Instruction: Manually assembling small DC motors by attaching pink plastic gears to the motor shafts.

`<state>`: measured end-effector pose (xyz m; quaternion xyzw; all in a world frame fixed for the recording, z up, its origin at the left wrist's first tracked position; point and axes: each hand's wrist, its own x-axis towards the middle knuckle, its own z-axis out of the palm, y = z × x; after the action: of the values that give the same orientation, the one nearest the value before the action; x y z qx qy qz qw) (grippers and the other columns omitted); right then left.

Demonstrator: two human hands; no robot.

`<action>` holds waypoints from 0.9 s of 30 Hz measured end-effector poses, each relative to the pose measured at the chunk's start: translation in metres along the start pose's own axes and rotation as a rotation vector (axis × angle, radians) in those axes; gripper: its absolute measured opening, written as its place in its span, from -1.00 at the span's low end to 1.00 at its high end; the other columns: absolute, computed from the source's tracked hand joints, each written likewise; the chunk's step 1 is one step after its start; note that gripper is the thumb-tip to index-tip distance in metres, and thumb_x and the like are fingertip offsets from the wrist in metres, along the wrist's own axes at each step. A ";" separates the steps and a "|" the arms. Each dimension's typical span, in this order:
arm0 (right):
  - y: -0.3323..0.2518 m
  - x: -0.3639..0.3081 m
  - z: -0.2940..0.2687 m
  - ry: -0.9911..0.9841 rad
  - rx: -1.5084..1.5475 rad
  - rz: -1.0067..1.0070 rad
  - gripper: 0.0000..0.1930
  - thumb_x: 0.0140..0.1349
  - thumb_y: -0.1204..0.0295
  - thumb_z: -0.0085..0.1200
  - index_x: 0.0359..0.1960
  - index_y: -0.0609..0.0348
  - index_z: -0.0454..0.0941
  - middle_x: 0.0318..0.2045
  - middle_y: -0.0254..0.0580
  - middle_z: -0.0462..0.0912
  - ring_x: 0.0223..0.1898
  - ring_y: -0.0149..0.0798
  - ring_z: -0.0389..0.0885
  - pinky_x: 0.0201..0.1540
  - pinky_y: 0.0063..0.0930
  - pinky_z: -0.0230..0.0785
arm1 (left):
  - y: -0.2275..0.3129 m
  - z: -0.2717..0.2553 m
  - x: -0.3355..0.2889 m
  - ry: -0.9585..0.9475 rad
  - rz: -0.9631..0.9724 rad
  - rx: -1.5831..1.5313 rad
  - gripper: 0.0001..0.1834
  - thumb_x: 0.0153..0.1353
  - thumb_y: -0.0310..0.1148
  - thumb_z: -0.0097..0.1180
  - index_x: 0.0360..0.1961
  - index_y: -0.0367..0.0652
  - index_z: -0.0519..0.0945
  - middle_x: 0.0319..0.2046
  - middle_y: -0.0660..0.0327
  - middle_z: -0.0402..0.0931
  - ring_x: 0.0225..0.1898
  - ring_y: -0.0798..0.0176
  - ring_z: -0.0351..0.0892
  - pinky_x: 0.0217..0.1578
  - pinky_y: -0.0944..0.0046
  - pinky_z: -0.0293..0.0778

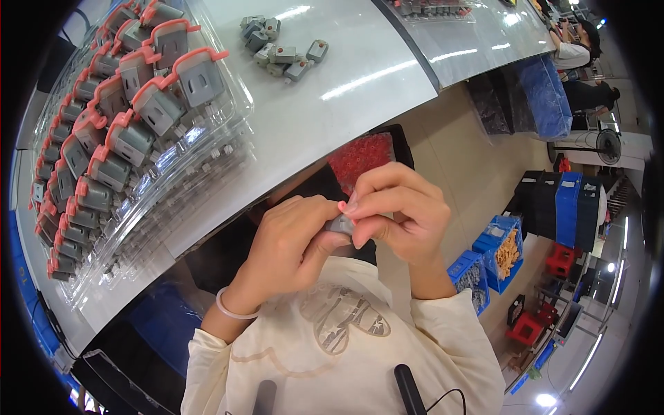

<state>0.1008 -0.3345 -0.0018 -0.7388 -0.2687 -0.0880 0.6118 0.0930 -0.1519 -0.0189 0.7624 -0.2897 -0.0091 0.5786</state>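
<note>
In front of my chest, my left hand (287,238) has its thumb and fingers closed round a small grey plastic housing (339,224), most of it covered by the fingers. My right hand (404,211) pinches a small pinkish-red plastic piece (342,206) against the housing's upper end. Just beyond the hands lies a clear bag of red plastic pieces (360,159) in a dark container below the table edge. On the table at left, a clear plastic tray (238,97) carries many grey housings fitted with pinkish-red frames (159,107).
Several loose grey housings (282,54) lie on the white table (332,41). Blue crates (499,242) stand on the floor at right, near stacked black boxes (553,204) and red stools (529,328). A fan (607,146) and other people (574,52) are farther off.
</note>
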 end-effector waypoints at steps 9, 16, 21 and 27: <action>-0.013 -0.003 0.000 0.023 -0.173 -0.169 -0.77 -0.19 0.56 0.34 -0.44 0.30 0.60 -0.40 -0.10 0.62 -0.42 -0.19 0.58 -0.37 -0.42 0.46 | 0.003 0.002 -0.007 -0.038 -0.063 -0.020 -0.78 0.03 -0.41 0.10 -0.28 -0.29 0.50 -0.51 0.05 0.44 -0.54 -0.01 0.40 -0.49 0.17 0.32; -0.016 -0.010 0.000 0.007 -0.201 -0.181 -0.81 -0.08 0.54 0.27 -0.39 0.24 0.55 -0.31 -0.22 0.57 -0.31 -0.18 0.55 -0.30 -0.41 0.43 | -0.002 0.008 -0.013 -0.006 -0.169 -0.060 -0.75 0.19 -0.30 0.05 -0.34 -0.33 0.49 -0.57 0.07 0.43 -0.54 0.07 0.44 -0.50 0.26 0.32; -0.009 -0.012 -0.003 0.029 -0.101 -0.134 -0.81 -0.07 0.53 0.27 -0.38 0.22 0.56 -0.32 -0.24 0.56 -0.32 -0.21 0.54 -0.30 -0.42 0.42 | -0.001 0.010 -0.011 -0.008 -0.128 -0.035 -0.75 0.20 -0.28 0.05 -0.36 -0.32 0.49 -0.58 0.09 0.42 -0.55 0.10 0.44 -0.51 0.27 0.32; -0.004 -0.012 -0.011 -0.051 -0.053 -0.163 -0.70 -0.14 0.54 0.32 -0.28 0.14 0.62 -0.23 -0.23 0.55 -0.23 -0.20 0.47 -0.18 -0.40 0.34 | -0.007 0.012 -0.016 -0.037 -0.093 -0.093 -0.64 0.23 -0.15 0.02 -0.37 -0.32 0.47 -0.59 0.17 0.40 -0.59 0.27 0.39 -0.56 0.36 0.26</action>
<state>0.0911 -0.3477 -0.0012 -0.7324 -0.3410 -0.1259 0.5757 0.0782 -0.1541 -0.0348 0.7469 -0.2635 -0.0636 0.6072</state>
